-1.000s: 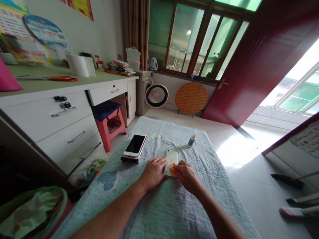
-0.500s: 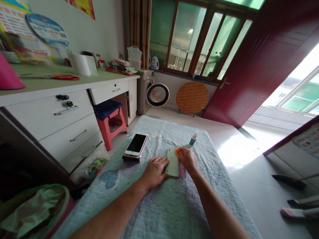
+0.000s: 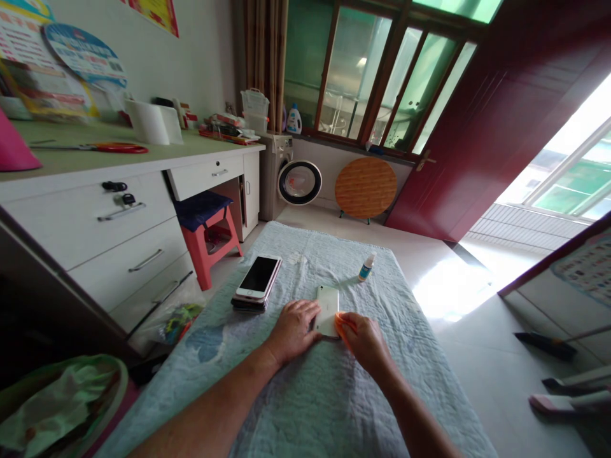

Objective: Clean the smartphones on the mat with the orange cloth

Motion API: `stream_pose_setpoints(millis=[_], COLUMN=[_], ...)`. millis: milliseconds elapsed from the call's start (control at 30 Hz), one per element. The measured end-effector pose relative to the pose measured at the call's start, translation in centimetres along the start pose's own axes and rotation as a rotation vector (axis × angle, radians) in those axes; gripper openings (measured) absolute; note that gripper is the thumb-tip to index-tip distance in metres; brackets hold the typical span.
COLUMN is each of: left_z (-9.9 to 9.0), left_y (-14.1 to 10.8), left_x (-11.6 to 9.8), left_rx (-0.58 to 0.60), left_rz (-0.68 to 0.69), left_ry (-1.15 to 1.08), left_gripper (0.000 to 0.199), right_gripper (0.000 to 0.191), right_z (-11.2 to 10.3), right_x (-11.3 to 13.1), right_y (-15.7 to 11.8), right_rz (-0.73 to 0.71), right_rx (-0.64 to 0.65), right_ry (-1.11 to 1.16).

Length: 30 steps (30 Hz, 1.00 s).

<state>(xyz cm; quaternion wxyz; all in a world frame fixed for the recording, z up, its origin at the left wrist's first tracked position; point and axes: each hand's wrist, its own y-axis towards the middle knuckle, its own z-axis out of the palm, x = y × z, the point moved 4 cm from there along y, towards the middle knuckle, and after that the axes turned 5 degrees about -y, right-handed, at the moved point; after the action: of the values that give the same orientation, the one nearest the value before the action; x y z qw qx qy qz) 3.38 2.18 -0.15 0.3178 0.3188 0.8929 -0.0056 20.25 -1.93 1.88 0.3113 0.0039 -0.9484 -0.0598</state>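
Observation:
A white smartphone (image 3: 327,305) lies back side up on the quilted cloth. My left hand (image 3: 294,327) grips its left side, fingers along the edge and thumb by the lower corner. In my right hand (image 3: 363,337) is a bunched orange cloth (image 3: 342,323), pressed to the phone's lower right edge; the fingers are closed round it. Left of my hands sits a stack of phones (image 3: 258,280), the top one white with a dark screen facing up. A small spray bottle (image 3: 366,267) with a blue label stands upright beyond my right hand.
The light blue quilted cloth (image 3: 305,407) covers the table under my hands. At the left are a white desk (image 3: 138,216), a red stool (image 3: 222,238) and a bin (image 3: 121,388). A washing machine (image 3: 274,172) with its door open stands behind; a red door (image 3: 458,159) is at the right.
My right hand has slid the orange cloth down the phone's right edge, from near the upper corner toward the lower one. My left hand stays on the phone.

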Motion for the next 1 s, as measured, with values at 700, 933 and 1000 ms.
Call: stream_pose_setpoints(millis=[700,933,1000], left_z=[0.1,0.2,0.2], left_y=[0.1,0.2,0.2], left_x=[0.4,0.5,0.5], left_rx=[0.019,0.013,0.009], left_rz=[0.025,0.031,0.027], left_ry=[-0.042,-0.049,-0.049], left_gripper=[0.057,0.053,0.051], right_gripper=[0.025,0.025,0.023], right_z=[1.9,2.0,2.1], right_x=[-0.9,-1.4,-1.3], right_y=[3.7,7.5,8.2], right_rz=[-0.045,-0.036,-0.046], right_rx=[-0.022,-0.075,-0.065], right_ry=[-0.295,-0.351,-0.394])
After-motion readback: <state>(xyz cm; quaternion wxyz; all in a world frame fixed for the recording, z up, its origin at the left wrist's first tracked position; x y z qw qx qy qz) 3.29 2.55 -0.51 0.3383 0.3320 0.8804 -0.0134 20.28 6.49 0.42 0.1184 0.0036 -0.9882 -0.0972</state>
